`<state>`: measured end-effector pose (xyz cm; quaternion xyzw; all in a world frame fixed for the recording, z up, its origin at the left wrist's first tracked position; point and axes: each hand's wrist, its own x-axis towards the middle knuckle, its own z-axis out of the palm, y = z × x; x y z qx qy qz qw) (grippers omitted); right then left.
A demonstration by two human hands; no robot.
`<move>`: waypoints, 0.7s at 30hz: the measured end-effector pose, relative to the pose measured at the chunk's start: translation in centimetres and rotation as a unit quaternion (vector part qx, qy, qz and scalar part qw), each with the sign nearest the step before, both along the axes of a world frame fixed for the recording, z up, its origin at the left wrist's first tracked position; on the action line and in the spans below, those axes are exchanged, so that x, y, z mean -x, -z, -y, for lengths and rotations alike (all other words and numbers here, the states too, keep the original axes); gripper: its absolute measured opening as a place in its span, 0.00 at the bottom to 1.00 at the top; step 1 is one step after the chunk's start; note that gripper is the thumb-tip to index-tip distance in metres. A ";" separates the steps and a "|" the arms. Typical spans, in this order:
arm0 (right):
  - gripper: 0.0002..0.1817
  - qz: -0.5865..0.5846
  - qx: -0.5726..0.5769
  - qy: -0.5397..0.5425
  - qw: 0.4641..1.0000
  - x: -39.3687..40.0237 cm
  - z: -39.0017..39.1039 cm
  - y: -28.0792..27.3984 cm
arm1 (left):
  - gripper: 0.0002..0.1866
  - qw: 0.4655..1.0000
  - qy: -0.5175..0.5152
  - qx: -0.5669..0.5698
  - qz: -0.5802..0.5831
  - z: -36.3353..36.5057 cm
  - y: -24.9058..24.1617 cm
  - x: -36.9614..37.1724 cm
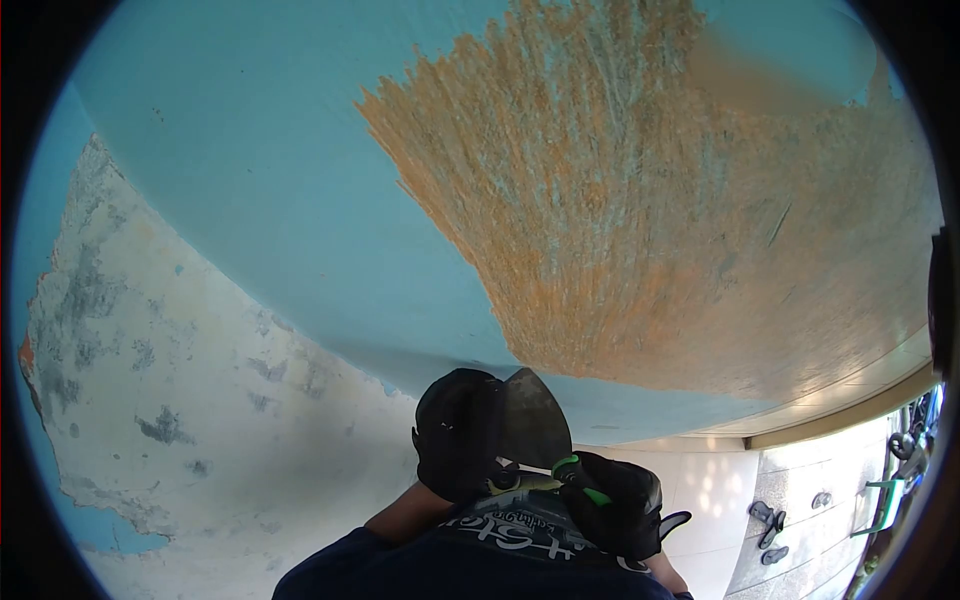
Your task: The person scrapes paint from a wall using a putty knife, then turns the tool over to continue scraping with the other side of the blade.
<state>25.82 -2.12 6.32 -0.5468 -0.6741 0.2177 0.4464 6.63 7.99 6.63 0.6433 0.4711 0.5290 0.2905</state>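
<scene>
Low in the middle of the head view, my right hand (612, 503), in a black glove, is closed round the green and black handle of a putty knife (536, 420). Its wide, dark metal blade points up and slightly left. My left hand (456, 436), also gloved in black, is curled against the blade's left side; its fingertips are hard to make out. Both hands are close to my chest, in front of a dark printed shirt (520, 530). Beyond the blade is a blue painted surface (300, 190) with a large rough brown scraped patch (590, 210).
To the left, a whitish wall (190, 400) has grey blotches and ragged blue paint edges. A pale ledge (850, 410) curves along the right. At lower right, sandals (768, 525) lie on a tiled floor (800, 490), near a green frame (882, 508) and parked motorbikes.
</scene>
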 end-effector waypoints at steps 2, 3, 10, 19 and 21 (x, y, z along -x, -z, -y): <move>0.19 -0.022 0.016 -0.015 1.000 0.3 -0.6 -0.2 | 0.02 0.997 -0.044 -0.068 -0.010 -0.4 0.3 -0.3; 0.18 -0.045 0.034 -0.029 0.998 0.5 -0.8 -0.5 | 0.02 0.997 -0.044 -0.070 -0.008 -0.6 0.4 -0.2; 0.21 -0.022 -0.064 -0.028 0.997 1.6 -2.5 -2.2 | 0.01 0.992 -0.051 -0.052 0.101 -1.7 -3.5 1.8; 0.19 -0.031 0.029 0.008 0.999 0.3 0.8 0.1 | 0.03 0.997 0.015 0.012 0.069 0.4 -0.6 -0.2; 0.19 -0.031 0.034 0.012 0.999 0.4 1.0 0.1 | 0.04 0.994 0.035 0.041 0.100 0.3 -0.6 -0.1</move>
